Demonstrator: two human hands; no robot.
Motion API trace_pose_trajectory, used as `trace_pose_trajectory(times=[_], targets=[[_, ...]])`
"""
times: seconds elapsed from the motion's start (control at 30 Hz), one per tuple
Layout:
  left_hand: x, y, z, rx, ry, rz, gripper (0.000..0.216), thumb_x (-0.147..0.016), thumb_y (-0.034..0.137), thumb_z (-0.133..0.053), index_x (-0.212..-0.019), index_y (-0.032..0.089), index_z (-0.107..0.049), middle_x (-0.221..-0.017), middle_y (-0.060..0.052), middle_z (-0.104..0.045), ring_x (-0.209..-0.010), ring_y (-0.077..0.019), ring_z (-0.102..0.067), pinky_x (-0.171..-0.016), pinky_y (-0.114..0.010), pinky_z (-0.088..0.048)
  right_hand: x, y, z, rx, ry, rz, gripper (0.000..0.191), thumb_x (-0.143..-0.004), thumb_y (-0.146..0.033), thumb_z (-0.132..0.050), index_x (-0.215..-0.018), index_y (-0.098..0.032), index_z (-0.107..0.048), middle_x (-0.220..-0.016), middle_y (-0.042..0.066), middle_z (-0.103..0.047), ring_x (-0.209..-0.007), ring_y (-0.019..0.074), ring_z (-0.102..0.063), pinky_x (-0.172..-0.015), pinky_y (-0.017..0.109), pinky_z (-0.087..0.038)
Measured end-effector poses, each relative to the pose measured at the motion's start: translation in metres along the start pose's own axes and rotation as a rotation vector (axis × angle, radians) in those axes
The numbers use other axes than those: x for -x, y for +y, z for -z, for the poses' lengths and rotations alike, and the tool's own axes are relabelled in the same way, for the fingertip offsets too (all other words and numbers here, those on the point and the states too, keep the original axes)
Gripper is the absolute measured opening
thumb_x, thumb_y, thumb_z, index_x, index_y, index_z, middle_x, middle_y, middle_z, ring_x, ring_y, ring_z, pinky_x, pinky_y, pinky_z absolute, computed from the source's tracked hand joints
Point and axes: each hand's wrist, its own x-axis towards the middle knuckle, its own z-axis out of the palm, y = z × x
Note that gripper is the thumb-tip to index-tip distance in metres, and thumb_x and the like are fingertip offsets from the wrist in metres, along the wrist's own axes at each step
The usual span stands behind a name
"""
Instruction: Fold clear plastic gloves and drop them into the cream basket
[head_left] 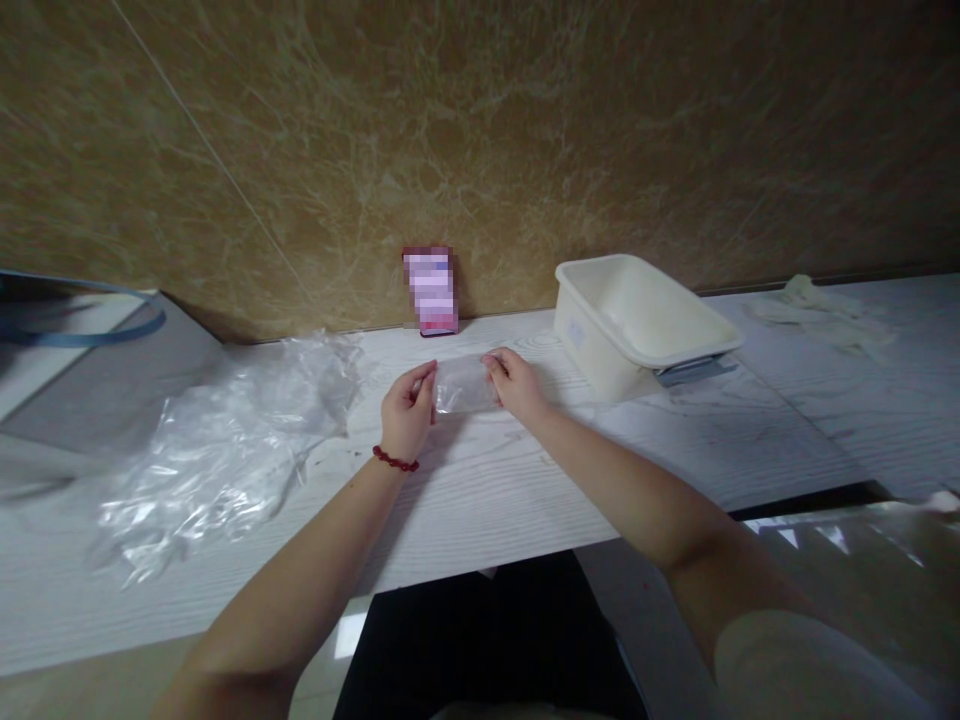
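Note:
A small clear plastic bag (466,384) is stretched between my two hands, just above the white wood-grain table (480,480). My left hand (409,405) pinches its left end between thumb and fingers; a red bead bracelet circles that wrist. At the bag's right end, my right hand (516,382) grips the edge the same way. Whether anything lies inside the bag I cannot tell. Left of my hands spreads a heap of clear plastic bags (240,450), crumpled and overlapping.
A phone (433,292) leans upright against the brown marbled wall (480,150). To the right stands a cream plastic bin (592,340), with grey flat pieces (697,370) beside it. Pale gloves (817,310) lie farther right. A grey box (97,370) with a blue strap is at the left.

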Motion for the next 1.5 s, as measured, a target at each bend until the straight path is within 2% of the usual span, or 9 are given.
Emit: trace_pose_trajectory(times=[0.17, 0.37, 0.63, 0.77, 0.87, 0.97, 1.07, 1.17, 1.5], targets=[[0.002, 0.003, 0.001, 0.004, 0.014, -0.026, 0.031, -0.077, 0.035, -0.051, -0.103, 0.021, -0.060, -0.049, 0.005, -0.047, -0.035, -0.0050, -0.038, -0.036, -0.017, -0.031, 0.000, -0.008, 0.002, -0.245, -0.066, -0.192, 0.025, -0.078, -0.048, -0.047, -0.085, -0.023, -0.049, -0.058, -0.006, -0.052, -0.036, 0.0047, -0.041, -0.035, 0.016, -0.031], [0.005, 0.006, 0.002, 0.029, 0.013, -0.023, 0.035, -0.078, 0.038, -0.049, -0.108, 0.021, -0.056, -0.046, 0.006, -0.043, -0.036, -0.0058, -0.039, -0.036, -0.017, -0.031, 0.006, -0.018, 0.003, -0.807, -0.417, -0.481, 0.035, -0.076, -0.053, -0.049, -0.094, -0.022, -0.052, -0.090, 0.003, -0.063, -0.078, 0.0152, -0.060, -0.067, 0.032, -0.049], [0.005, 0.002, 0.004, 0.138, -0.115, -0.015, 0.049, -0.076, 0.040, -0.051, -0.121, 0.026, -0.039, -0.072, 0.003, -0.054, -0.045, -0.0046, -0.047, -0.044, -0.017, -0.044, 0.008, -0.033, 0.012, -0.486, -0.229, -0.352, 0.018, -0.062, -0.022, -0.069, -0.077, -0.017, -0.060, -0.074, 0.001, -0.063, -0.062, 0.0101, -0.056, -0.055, 0.022, -0.048], [-0.006, -0.008, 0.005, 0.230, -0.202, 0.034, 0.050, -0.077, 0.044, -0.047, -0.121, 0.026, -0.031, -0.103, -0.006, -0.055, -0.062, -0.0089, -0.059, -0.053, -0.023, -0.049, 0.009, -0.094, 0.070, -0.180, -0.048, -0.190, 0.009, -0.068, -0.020, -0.064, -0.076, -0.017, -0.062, -0.075, 0.002, -0.062, -0.055, 0.0082, -0.054, -0.051, 0.021, -0.046], [-0.014, -0.018, 0.005, 0.198, -0.238, 0.055, 0.048, -0.079, 0.046, -0.042, -0.119, 0.024, -0.030, -0.105, -0.008, -0.053, -0.065, -0.0107, -0.060, -0.050, -0.022, -0.049, 0.001, -0.137, 0.139, 0.011, 0.137, -0.073, 0.005, -0.072, -0.015, -0.059, -0.075, -0.017, -0.063, -0.072, 0.002, -0.061, -0.057, 0.0072, -0.054, -0.055, 0.020, -0.047], [-0.017, -0.024, 0.003, 0.181, -0.273, 0.070, 0.046, -0.080, 0.047, -0.040, -0.118, 0.023, -0.032, -0.103, -0.008, -0.054, -0.065, -0.0113, -0.061, -0.049, -0.021, -0.048, -0.017, -0.152, 0.202, 0.081, 0.141, -0.141, 0.007, -0.072, -0.010, -0.059, -0.073, -0.016, -0.062, -0.071, 0.003, -0.062, -0.061, 0.0075, -0.056, -0.059, 0.021, -0.046], [-0.017, -0.024, 0.002, 0.183, -0.316, 0.108, 0.045, -0.079, 0.048, -0.041, -0.116, 0.023, -0.035, -0.100, -0.007, -0.056, -0.063, -0.0105, -0.060, -0.049, -0.019, -0.047, -0.035, -0.142, 0.233, 0.197, 0.258, -0.269, 0.009, -0.068, -0.007, -0.061, -0.070, -0.015, -0.060, -0.061, 0.002, -0.060, -0.054, 0.0083, -0.055, -0.056, 0.023, -0.046], [-0.016, -0.023, 0.001, 0.190, -0.330, 0.140, 0.044, -0.078, 0.048, -0.043, -0.114, 0.022, -0.038, -0.099, -0.007, -0.057, -0.062, -0.0103, -0.060, -0.048, -0.019, -0.046, -0.048, -0.124, 0.233, 0.339, 0.313, -0.421, 0.012, -0.067, 0.000, -0.057, -0.066, -0.011, -0.057, -0.052, -0.001, -0.055, -0.048, 0.0059, -0.052, -0.056, 0.023, -0.044], [-0.017, -0.024, -0.001, 0.229, -0.341, 0.166, 0.041, -0.076, 0.047, -0.047, -0.109, 0.022, -0.044, -0.089, -0.005, -0.059, -0.058, -0.0110, -0.060, -0.047, -0.021, -0.045, -0.068, -0.066, 0.199, 0.237, 0.057, -0.727, 0.013, -0.067, 0.001, -0.056, -0.065, -0.011, -0.058, -0.056, 0.004, -0.059, -0.051, 0.0098, -0.054, -0.047, 0.022, -0.045]])
